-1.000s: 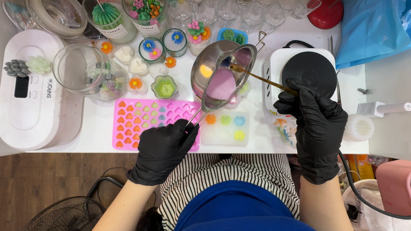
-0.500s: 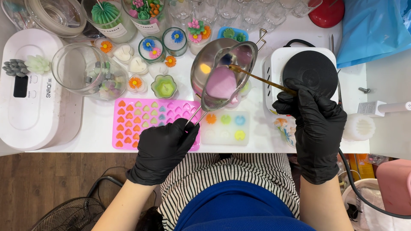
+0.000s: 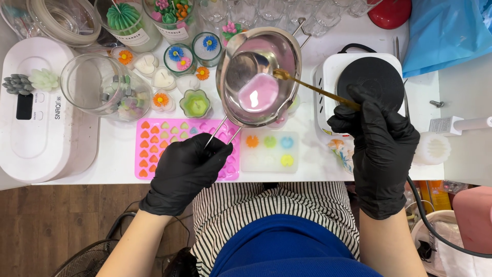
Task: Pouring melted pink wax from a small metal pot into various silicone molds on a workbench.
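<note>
steel melting pot (image 3: 259, 77) of pink wax hangs above the pink heart mould (image 3: 169, 138), wire handle clenched in left hand (image 3: 187, 172), right hand (image 3: 382, 141) pinching the gold stirrer (image 3: 312, 90).

The steel melting pot (image 3: 259, 77) has tilted flatter, its pink wax (image 3: 259, 93) pooling nearer the middle than before.

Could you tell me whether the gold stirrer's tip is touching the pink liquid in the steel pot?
Cannot tell: in the head view the stirrer tip sits beside the pink liquid, contact unclear.
</note>
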